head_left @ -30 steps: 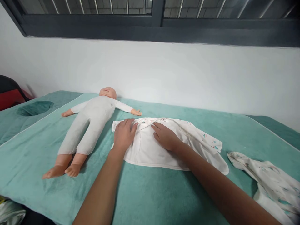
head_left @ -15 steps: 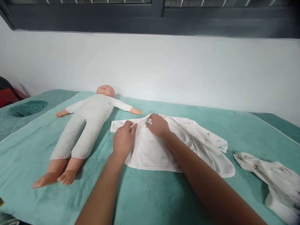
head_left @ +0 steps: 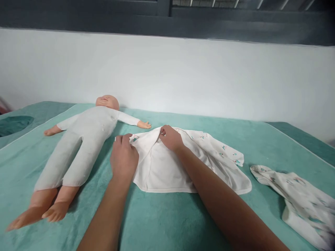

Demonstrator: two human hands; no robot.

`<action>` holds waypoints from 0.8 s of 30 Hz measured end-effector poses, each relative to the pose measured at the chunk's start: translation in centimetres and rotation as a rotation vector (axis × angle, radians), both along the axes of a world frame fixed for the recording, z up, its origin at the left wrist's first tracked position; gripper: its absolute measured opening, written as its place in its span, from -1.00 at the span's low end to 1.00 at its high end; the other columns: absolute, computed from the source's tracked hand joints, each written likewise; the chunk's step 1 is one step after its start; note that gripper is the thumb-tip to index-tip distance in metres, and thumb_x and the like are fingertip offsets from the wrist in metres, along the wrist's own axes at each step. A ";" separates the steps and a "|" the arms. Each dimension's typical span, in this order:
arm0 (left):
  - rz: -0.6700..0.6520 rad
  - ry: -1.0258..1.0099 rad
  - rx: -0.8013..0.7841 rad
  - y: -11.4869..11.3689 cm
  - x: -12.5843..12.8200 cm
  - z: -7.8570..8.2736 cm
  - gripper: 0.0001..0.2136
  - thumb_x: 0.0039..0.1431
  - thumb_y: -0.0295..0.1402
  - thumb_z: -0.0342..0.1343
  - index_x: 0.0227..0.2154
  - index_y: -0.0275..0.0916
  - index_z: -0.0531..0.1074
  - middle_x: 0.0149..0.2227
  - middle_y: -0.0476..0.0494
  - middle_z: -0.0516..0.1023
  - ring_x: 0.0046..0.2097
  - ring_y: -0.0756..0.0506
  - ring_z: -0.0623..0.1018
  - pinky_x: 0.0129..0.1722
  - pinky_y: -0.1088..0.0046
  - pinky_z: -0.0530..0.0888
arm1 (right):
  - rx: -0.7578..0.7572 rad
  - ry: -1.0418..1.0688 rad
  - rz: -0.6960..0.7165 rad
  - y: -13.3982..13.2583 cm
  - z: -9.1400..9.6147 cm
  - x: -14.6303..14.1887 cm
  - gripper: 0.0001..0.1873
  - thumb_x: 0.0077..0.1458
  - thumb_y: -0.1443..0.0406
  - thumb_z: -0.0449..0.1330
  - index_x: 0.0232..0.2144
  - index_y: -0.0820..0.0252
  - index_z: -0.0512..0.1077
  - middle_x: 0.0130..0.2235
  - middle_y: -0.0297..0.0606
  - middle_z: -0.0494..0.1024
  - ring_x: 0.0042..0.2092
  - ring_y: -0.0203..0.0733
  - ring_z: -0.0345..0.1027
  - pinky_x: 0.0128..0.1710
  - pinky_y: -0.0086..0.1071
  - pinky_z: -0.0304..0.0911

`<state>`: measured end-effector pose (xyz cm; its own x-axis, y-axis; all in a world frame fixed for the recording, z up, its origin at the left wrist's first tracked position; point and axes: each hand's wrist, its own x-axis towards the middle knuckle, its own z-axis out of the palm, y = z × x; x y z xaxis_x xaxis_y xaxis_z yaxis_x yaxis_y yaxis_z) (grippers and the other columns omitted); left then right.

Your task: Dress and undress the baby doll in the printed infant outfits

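A white baby shirt (head_left: 170,170) with small coloured prints on its sleeves lies spread open on a green plush cover. My right hand (head_left: 171,137) is closed on the shirt's edge near the neckline, fingers pinching the cloth. At the shirt's left sleeve, my left hand (head_left: 124,157) is closed with its fingers bent over the sleeve, hiding most of it. Left of the shirt a baby doll (head_left: 90,136) in a white cloth body lies on its back, arms spread, one hand close to the shirt.
On the right lies a crumpled white printed garment (head_left: 306,198). The green cover (head_left: 162,223) runs back to a white wall (head_left: 167,73), with a dark window frame (head_left: 117,22) above it.
My left hand has moved left from the shirt's front edge to its sleeve. The shirt's left front panel is folded out further. The view has shifted slightly right.
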<state>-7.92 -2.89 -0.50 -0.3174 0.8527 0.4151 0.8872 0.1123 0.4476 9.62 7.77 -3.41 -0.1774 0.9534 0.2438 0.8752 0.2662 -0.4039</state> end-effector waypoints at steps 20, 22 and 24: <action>-0.700 0.157 -0.004 -4.0 9.6 -0.5 -0.76 0.31 -0.33 -0.07 -0.05 -0.18 0.40 -0.02 -0.14 0.50 0.01 -0.16 0.45 0.02 0.24 0.38 | -0.073 -0.029 -0.169 -9.7 3.8 18.3 -0.66 0.05 -0.03 0.13 -0.50 0.09 0.34 -0.50 -0.38 0.42 -0.45 -0.24 0.22 -0.48 -0.40 -0.05; -0.840 0.051 -0.004 -5.4 13.1 -0.5 -0.77 0.29 -0.25 -0.02 -0.06 -0.14 0.39 -0.04 -0.09 0.50 -0.03 -0.12 0.46 -0.03 0.30 0.40 | -0.034 0.036 -0.145 -9.2 3.7 18.1 -0.66 0.06 0.02 0.12 -0.56 0.11 0.28 -0.56 -0.41 0.34 -0.48 -0.27 0.13 -0.48 -0.40 -0.07; -0.895 0.017 -0.047 -6.4 16.3 -0.5 -0.71 0.24 -0.14 0.04 -0.05 -0.13 0.38 -0.08 -0.07 0.50 -0.06 -0.14 0.45 -0.07 0.26 0.40 | -0.030 0.208 -0.157 -8.8 3.6 18.4 -0.66 0.07 0.03 0.10 -0.56 0.12 0.26 -0.59 -0.44 0.27 -0.50 -0.29 0.09 -0.48 -0.40 -0.04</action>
<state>8.35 -9.28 -0.98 0.4803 0.7944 0.3718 0.6578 -0.6066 0.4464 27.98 -1.04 0.22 0.0241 0.9726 0.2313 0.8022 0.1192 -0.5850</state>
